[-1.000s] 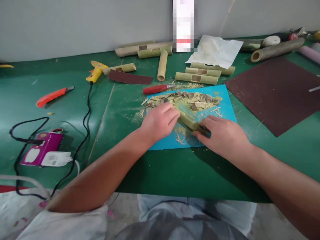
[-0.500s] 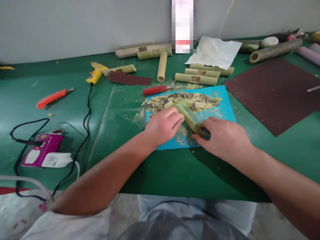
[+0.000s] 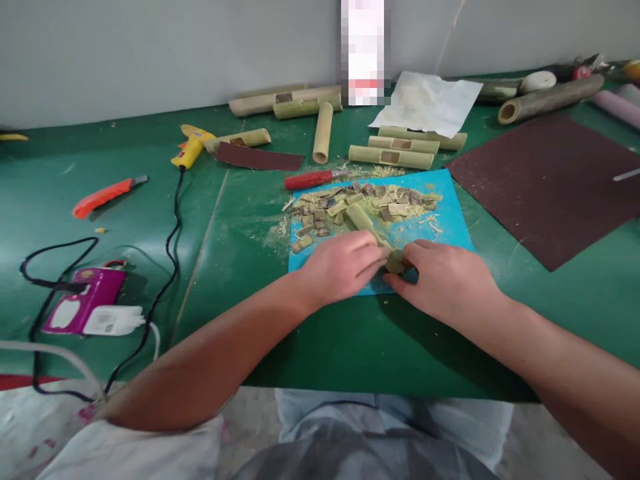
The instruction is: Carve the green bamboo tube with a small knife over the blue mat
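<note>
A green bamboo tube (image 3: 361,217) lies slantwise over the blue sheet (image 3: 455,200), its near end in my right hand (image 3: 445,277). That hand's thumb and fingers are closed round the end, where something dark shows. My left hand (image 3: 343,263) is closed in a pinch against the tube's side, close to the right fingertips. Whatever its fingers hold, if anything, is hidden. Beyond the tube, bamboo chips (image 3: 320,207) and shavings are heaped on the sheet. At the sheet's far edge rests a red-handled carving knife (image 3: 310,179).
Several notched bamboo tubes (image 3: 390,157) lie toward the wall, near a white paper (image 3: 425,103). Brown sandpaper (image 3: 545,180) spreads at right. An orange utility knife (image 3: 107,195), yellow glue gun (image 3: 190,152) and purple power strip (image 3: 85,300) with trailing cords are at left.
My left hand has slid along the tube toward me and to the right, nearer my right hand. The right hand has stayed nearly in place.
</note>
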A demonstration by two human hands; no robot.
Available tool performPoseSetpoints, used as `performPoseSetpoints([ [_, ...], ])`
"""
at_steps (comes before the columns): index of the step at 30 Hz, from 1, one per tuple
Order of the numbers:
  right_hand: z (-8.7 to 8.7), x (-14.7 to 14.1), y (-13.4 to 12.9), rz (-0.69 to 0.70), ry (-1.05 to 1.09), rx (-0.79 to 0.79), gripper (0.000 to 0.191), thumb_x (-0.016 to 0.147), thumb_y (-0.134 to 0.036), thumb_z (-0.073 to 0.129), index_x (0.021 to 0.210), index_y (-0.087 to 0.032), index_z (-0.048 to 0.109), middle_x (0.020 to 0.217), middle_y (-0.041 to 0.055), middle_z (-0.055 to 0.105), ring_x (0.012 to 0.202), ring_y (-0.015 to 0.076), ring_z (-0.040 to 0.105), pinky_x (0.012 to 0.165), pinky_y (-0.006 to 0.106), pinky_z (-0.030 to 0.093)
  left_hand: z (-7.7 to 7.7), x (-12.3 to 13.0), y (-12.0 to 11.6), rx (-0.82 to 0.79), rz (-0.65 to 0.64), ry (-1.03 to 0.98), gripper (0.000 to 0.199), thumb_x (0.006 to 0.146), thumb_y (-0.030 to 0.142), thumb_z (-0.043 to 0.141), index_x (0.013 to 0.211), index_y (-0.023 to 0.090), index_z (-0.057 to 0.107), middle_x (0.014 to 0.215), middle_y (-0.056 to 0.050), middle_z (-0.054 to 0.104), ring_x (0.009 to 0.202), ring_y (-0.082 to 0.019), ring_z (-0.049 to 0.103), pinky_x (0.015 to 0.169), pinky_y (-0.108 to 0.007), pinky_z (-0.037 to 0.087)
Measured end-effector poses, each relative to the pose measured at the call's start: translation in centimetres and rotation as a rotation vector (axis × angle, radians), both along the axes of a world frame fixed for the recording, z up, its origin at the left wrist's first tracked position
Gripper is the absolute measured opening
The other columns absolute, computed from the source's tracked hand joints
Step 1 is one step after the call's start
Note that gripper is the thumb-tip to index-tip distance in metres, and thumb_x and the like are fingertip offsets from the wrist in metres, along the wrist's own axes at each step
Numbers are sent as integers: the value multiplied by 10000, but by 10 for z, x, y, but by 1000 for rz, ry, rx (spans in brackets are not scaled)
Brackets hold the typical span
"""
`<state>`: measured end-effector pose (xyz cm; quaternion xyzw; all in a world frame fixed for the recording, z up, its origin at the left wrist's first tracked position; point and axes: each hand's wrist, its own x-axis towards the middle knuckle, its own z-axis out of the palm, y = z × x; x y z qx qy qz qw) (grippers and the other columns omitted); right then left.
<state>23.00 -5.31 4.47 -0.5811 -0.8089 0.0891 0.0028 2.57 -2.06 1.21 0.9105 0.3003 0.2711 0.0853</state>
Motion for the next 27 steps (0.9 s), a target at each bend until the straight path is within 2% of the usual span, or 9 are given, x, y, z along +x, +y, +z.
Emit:
performPoseSetpoints([
  [2,0,1,1,9,3,8,261,874,-453,589,815,-207,652,797,58,671,662,185,561,557,323,216,0,1,-3,-9,-26,29,283,1048,295,473,1051,172,728,945,-64,711,821,-149,689,704,-248,553],
  [7,0,2,1,28,-6,4,253,914,-370,528,748,-210,633,778,42,664,624,159,533,560,328,209,0,0,1,4,44,8,303,1049,298,460,1033,156,728,908,-69,701,804,-152,681,702,-253,549],
  [13,-3,2,1,-18,15,128,309,855,-503,609,795,-200,627,777,46,645,640,174,540,560,323,211,2,6,-6,-42,20,51,330,1059,311,436,1024,167,731,961,-72,711,856,-158,693,742,-262,562],
  [19,-7,0,4,24,60,61,232,901,-399,572,833,-187,636,845,61,662,667,170,549,564,325,229,0,2,1,-41,-18,32,300,1051,304,459,1066,174,729,975,-69,712,854,-164,694,732,-270,568],
  [23,-6,-3,2,18,42,32,272,921,-423,569,820,-182,644,822,68,662,653,168,539,563,322,226,-2,1,5,-27,76,3,301,1049,314,461,1046,168,725,911,-65,694,830,-163,681,719,-268,556],
  [27,-5,-4,-1,37,4,68,278,944,-385,532,822,-176,668,788,75,666,628,171,535,559,326,207,0,2,0,-63,4,64,342,1062,312,420,994,179,728,896,-59,685,813,-153,672,709,-259,544],
])
